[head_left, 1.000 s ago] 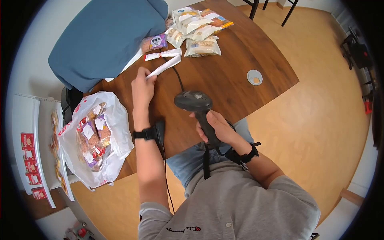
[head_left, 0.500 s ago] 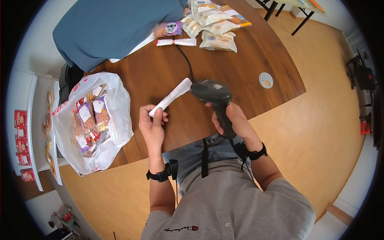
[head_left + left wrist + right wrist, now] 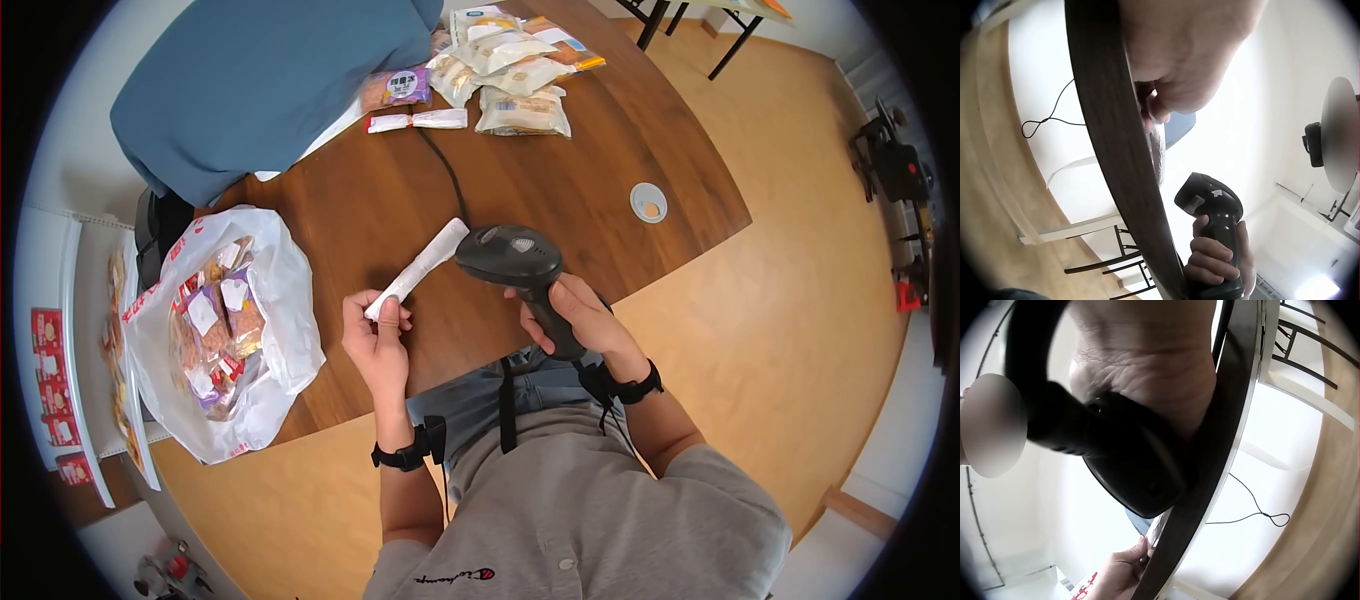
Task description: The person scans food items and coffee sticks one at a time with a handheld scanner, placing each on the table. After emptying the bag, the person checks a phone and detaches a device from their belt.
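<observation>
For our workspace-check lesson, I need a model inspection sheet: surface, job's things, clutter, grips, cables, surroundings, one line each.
Surface: brown wood-grain table with a round grey inset towards its right edge.
Job's things: slim white packet and black handheld scanner.
Clutter: piled food packets at the far side, a second slim packet, and an open plastic bag of wrapped snacks at the left.
Grips: left grip pinches the slim white packet's near end; right grip holds the scanner's handle.
Cables: black cable crosses the table behind the scanner; its ends are hidden.
Surroundings: blue cloth at far left, red boxes on a left-hand shelf.
</observation>
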{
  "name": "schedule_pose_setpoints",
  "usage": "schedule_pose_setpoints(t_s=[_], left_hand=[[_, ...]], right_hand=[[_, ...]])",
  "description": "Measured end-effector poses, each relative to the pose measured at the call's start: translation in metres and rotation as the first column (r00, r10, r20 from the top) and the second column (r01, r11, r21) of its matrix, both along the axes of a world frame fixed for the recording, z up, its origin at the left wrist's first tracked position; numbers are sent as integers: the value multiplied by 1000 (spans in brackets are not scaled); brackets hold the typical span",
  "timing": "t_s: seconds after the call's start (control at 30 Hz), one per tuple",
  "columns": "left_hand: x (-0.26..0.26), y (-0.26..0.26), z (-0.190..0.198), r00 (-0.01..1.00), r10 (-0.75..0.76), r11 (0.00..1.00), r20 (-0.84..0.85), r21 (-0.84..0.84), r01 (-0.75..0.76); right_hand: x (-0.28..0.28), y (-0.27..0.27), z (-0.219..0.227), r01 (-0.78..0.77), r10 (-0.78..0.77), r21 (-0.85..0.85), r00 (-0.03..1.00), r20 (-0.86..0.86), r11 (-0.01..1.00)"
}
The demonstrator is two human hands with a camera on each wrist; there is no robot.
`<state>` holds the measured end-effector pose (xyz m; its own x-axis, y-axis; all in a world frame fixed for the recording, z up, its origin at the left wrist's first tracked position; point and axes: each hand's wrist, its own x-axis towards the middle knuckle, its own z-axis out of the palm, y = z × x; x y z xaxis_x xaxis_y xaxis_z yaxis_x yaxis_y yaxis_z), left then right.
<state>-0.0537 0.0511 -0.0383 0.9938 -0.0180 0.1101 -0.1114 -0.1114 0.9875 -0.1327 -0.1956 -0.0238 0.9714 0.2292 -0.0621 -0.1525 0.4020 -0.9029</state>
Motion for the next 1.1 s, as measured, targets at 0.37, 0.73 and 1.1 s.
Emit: schedule_pose_setpoints(t_s=[0.37,0.73,1.1], left_hand=[[-17,31,23,976,193,974,103,-142,-177],[26,153,90,612,439,379,657,482,-790],[188,-63,51,885,-202,744,420,654,-140]], right_hand=[[5,-6,0,29,-29,82,1000,-4,996],[5,-6,-3,24,-23,102,1000,-3,994],[0,-5,2,59,-60,73,998,6,996]])
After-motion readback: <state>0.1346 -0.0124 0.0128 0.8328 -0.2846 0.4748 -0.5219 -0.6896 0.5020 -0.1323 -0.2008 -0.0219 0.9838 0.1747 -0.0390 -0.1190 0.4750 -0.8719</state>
